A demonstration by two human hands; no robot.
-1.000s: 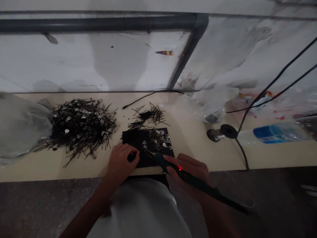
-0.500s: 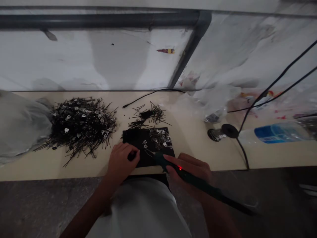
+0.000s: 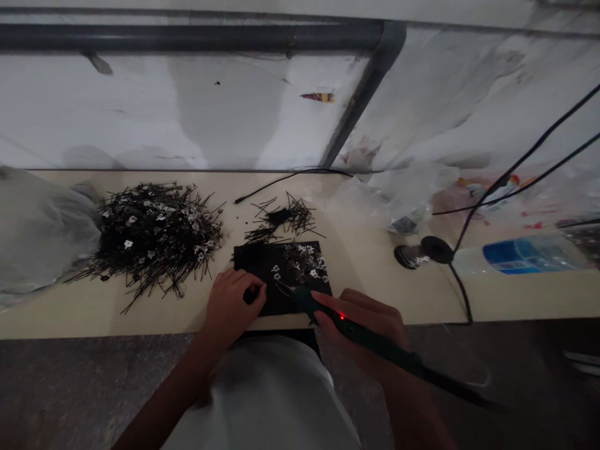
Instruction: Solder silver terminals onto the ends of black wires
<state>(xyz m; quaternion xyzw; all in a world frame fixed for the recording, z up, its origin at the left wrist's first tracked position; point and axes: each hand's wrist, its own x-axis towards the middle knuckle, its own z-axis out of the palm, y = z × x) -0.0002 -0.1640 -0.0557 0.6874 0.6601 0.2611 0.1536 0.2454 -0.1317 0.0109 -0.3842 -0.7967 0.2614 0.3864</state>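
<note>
My right hand (image 3: 372,322) is closed around a dark green soldering iron (image 3: 389,353) with a lit red light. The iron's tip points left over a black board (image 3: 279,305), close to two small silvery metal pieces (image 3: 276,273). My left hand (image 3: 232,303) rests at the board's left edge, thumb and forefinger pinched together; whatever is between them is too small and dark to make out. On the board's right part lies a heap of small metal pieces (image 3: 307,264). Short black wires (image 3: 281,217) are scattered just behind the board.
A large pile of black wires with metal ends (image 3: 159,234) spills from a plastic bag (image 3: 42,234) on the left. To the right are a solder spool (image 3: 435,249), a clear bag (image 3: 403,194) and a blue-labelled bottle (image 3: 515,255). A thin cable (image 3: 276,181) lies near the wall.
The view has shifted slightly. Both hands and the soldering iron keep nearly the same place over the board; nothing has visibly been picked up or let go.
</note>
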